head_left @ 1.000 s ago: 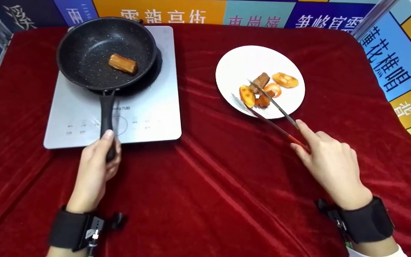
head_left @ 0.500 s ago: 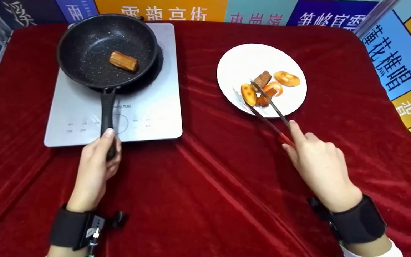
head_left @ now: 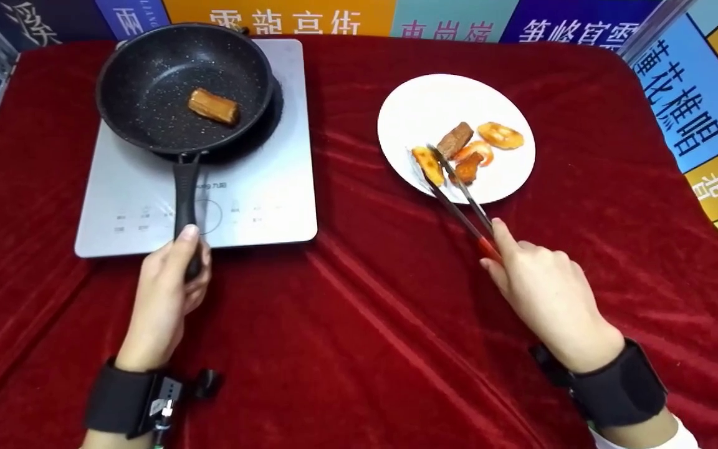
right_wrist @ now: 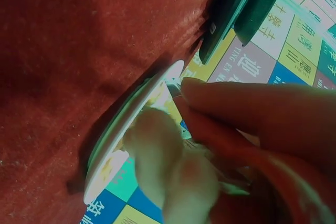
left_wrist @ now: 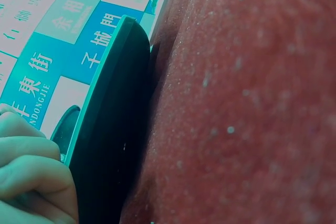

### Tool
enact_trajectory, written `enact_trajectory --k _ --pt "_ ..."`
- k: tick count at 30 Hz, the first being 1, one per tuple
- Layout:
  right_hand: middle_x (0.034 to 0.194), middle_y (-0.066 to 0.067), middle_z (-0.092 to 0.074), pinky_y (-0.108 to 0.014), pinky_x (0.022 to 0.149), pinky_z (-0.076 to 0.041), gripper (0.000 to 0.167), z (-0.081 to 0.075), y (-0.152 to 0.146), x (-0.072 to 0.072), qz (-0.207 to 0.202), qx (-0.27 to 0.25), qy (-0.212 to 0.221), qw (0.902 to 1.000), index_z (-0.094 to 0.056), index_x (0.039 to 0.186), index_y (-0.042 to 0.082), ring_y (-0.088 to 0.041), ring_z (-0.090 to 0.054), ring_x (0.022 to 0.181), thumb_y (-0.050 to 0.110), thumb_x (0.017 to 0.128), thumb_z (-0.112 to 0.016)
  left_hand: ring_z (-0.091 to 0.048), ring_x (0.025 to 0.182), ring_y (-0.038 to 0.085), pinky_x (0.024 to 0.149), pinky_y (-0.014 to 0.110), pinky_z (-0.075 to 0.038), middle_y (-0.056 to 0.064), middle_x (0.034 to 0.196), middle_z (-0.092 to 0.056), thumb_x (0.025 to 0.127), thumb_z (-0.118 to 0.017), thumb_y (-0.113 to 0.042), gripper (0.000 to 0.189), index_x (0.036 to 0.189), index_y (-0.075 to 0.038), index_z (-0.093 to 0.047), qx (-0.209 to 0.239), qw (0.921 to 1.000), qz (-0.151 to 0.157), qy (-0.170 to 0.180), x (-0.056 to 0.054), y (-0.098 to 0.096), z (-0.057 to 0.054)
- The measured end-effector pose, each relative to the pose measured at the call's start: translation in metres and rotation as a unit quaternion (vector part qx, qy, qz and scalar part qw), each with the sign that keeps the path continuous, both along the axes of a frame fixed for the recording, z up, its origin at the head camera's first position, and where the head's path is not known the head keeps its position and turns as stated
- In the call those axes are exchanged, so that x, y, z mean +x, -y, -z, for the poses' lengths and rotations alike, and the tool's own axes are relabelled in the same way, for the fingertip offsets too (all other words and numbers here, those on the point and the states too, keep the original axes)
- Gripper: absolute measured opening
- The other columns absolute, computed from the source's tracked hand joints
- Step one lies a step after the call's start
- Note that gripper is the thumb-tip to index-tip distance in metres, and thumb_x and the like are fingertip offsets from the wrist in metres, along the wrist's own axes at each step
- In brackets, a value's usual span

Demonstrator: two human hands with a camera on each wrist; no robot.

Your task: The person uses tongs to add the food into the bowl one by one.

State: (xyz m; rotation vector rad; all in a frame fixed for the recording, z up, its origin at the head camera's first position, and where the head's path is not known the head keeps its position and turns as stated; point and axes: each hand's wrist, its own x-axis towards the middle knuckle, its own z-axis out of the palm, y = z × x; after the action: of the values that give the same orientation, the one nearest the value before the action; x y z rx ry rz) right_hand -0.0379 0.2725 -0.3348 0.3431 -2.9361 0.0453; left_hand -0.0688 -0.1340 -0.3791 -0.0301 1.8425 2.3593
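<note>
In the head view my left hand [head_left: 171,284] grips the handle of a black frying pan [head_left: 147,93]. A brown glazed cylindrical food piece [head_left: 214,106] lies in the pan. My right hand [head_left: 549,296] holds red-handled metal tongs [head_left: 470,201] over a white plate [head_left: 418,103]. The tongs' tips are around a yellow, browned oval food piece [head_left: 426,164] at the plate's left side. Beside it lie a brown chunk [head_left: 456,138], a reddish-brown piece [head_left: 469,168], an orange curled piece [head_left: 483,153] and another yellow oval slice [head_left: 500,135].
Under the pan is a silver induction cooker [head_left: 272,212], left of the plate. A wrinkled dark red cloth [head_left: 334,349] covers the table. Printed panels [head_left: 452,25] border its back and right side. Each wrist wears a black strap [head_left: 617,386] with a camera.
My right hand has moved left and the tongs' arms have come closer together. The yellow oval piece has shifted slightly left and tilted between the tips. My left hand keeps its grip.
</note>
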Motion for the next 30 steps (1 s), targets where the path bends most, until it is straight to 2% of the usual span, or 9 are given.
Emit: enact_trajectory --k 10,18,22,26,29,30 --pt "0.06 -0.008 -0.053 -0.044 0.033 -0.034 0.046 0.0 -0.004 0.006 -0.002 -0.004 -0.011 0.9999 -0.049 0.119 0.007 -0.036 -0.05 0.045 0.021 0.079 -0.067 -0.02 0.035 0.012 0.03 0.029 -0.009 0.001 0.047 -0.029 0.094 -0.045 -0.032 0.037 0.075 0.0 -0.044 0.007 1.0 0.005 -0.004 0.001 0.0 0.001" --pt "0.062 -0.005 -0.056 -0.043 0.034 -0.034 0.041 -0.002 -0.008 0.004 -0.012 -0.03 -0.014 0.9994 -0.052 0.117 0.012 -0.033 -0.053 0.048 0.018 0.08 -0.066 -0.02 0.034 0.011 0.029 0.03 -0.008 0.001 0.047 -0.03 0.094 -0.045 -0.032 0.038 0.075 0.001 -0.044 0.006 1.0 -0.003 -0.007 0.0 0.0 0.001" --pt "0.065 -0.009 -0.059 -0.047 0.04 -0.036 0.04 -0.002 -0.017 0.001 -0.017 -0.048 -0.005 0.9987 -0.053 0.118 0.015 -0.034 -0.054 0.052 0.019 0.08 -0.065 -0.02 0.034 0.011 0.029 0.029 -0.008 0.0 0.046 -0.03 0.094 -0.045 -0.033 0.038 0.076 0.001 -0.045 0.007 1.0 -0.003 -0.006 -0.001 0.0 0.0" --pt "0.052 0.001 -0.054 -0.04 0.045 -0.04 0.039 -0.001 -0.03 -0.001 -0.001 -0.087 0.054 0.9947 -0.052 0.123 0.022 -0.016 -0.051 0.04 0.027 0.085 -0.061 -0.02 0.034 0.011 0.03 0.03 -0.008 0.0 0.046 -0.03 0.093 -0.046 -0.034 0.039 0.075 0.0 -0.045 0.003 1.0 -0.002 0.0 -0.001 -0.001 0.001" --pt "0.053 0.007 -0.052 -0.03 0.041 -0.041 0.039 0.0 -0.037 -0.003 0.029 -0.147 0.129 0.9803 -0.048 0.126 0.03 -0.005 -0.045 0.034 0.035 0.088 -0.056 -0.02 0.035 0.011 0.03 0.03 -0.008 0.001 0.047 -0.03 0.093 -0.046 -0.034 0.039 0.075 0.0 -0.045 0.003 1.0 -0.004 0.001 -0.001 0.0 0.001" --pt "0.057 0.005 -0.055 -0.029 0.038 -0.041 0.039 0.0 -0.039 -0.004 0.038 -0.169 0.151 0.9732 -0.047 0.126 0.033 -0.005 -0.046 0.034 0.038 0.088 -0.054 -0.02 0.035 0.011 0.03 0.029 -0.008 0.0 0.047 -0.03 0.093 -0.046 -0.035 0.039 0.075 0.0 -0.045 0.004 1.0 -0.004 0.001 -0.001 0.001 0.001"
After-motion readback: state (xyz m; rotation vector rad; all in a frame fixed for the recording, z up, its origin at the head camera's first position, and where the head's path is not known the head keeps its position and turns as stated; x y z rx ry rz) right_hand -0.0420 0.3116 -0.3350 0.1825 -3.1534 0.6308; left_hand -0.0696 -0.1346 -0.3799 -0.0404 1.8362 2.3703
